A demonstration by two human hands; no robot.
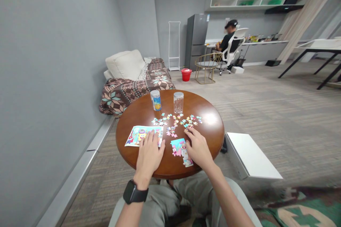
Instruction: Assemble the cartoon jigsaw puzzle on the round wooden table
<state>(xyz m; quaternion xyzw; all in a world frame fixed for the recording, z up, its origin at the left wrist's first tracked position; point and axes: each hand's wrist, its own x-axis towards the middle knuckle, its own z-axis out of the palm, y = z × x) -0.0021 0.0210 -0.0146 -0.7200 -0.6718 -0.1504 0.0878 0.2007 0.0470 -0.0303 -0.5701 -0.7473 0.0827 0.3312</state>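
My left hand (150,152) lies flat with its fingers stretched over the lower right part of a printed picture sheet (133,137), which shows a cartoon scene. My right hand (199,146) is open, thumb apart from the fingers. Its fingertips reach the near edge of the loose jigsaw pieces (174,122); whether they touch a piece is too small to tell. Beside its thumb is a partly joined jigsaw puzzle (178,146), its right side partly covered by the hand. The loose pieces spread across the table's middle in several small clusters.
On the round wooden table (128,117), a jar with a blue label (156,101) and a clear lidded jar (178,103) stand behind the pieces. A white box (253,152) is on the floor at right. Farther off, a person (229,39) sits near a grey fridge (196,39).
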